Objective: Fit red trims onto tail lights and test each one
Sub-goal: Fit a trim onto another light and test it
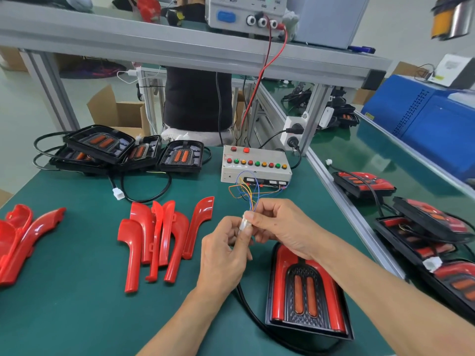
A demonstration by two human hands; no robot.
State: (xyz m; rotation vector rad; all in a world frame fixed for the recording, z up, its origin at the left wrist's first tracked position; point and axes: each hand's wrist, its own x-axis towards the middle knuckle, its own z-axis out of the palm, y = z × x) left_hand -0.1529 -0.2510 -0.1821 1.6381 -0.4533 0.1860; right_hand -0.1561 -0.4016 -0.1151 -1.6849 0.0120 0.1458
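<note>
Right now we have a tail light (307, 291) lying face up on the green mat (77, 317) just in front of us, its red trims already seated along both sides, so by our reckoning the fitting of this one is done and the testing is in hand. Our left hand (222, 255) and right hand (281, 227) meet above the mat, and the fingertips of both are pinched on a small white plug (244, 223). Thin coloured wires (246, 191) run from it back to the test box (255, 164) with its row of buttons. Whether the two halves of the plug are pushed fully home we cannot tell, as our fingers cover the joint.

Next, we judge, the halves need lining up squarely and pressing together, then a button pressed on the box.

Loose red trims (160, 237) lie spread to the left, more (23, 237) at the far left edge. Untrimmed lights (128, 152) are stacked behind them, their black cables looping near a spare connector (118, 194). Finished lights (421, 227) sit on the neighbouring bench to the right. The thin wires are tangled and could snag as we pull
</note>
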